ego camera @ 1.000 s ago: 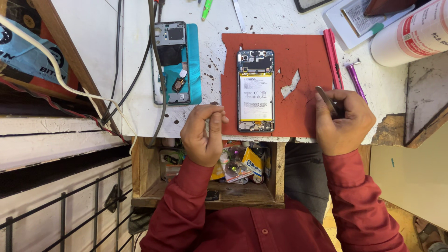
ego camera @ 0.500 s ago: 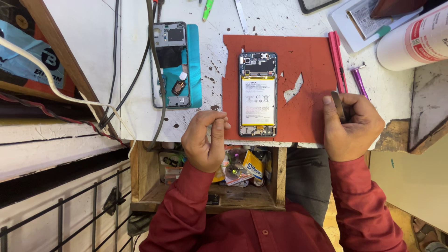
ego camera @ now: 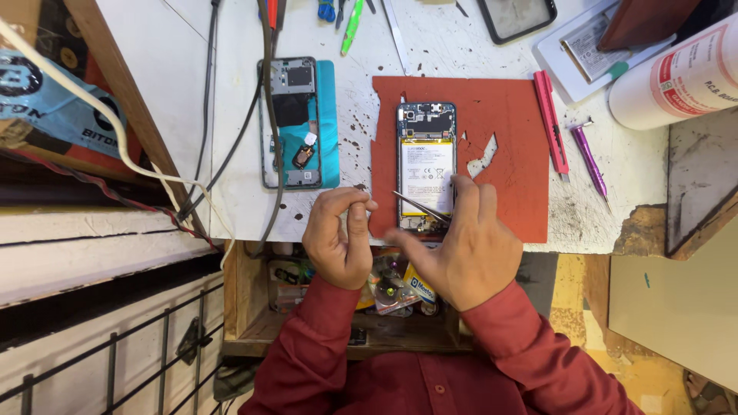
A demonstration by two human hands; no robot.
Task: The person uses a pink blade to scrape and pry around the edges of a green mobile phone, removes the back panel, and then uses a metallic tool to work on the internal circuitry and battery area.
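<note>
Tweezers (ego camera: 419,206) in right hand (ego camera: 461,250), over opened phone (ego camera: 425,165)

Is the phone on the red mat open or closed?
Open. The phone lies flat on the red mat with its back cover off, so its battery and circuit boards show.

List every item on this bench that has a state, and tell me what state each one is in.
Phone: back off, battery showing, flat on the red mat.
Back cover: removed, lying inside up.
Tweezers: held in the right hand, tips toward the left hand.
Left hand: fingertips pinched together.
Drawer: open.
Red knife: lying flat.
White bottle: on its side.
</note>
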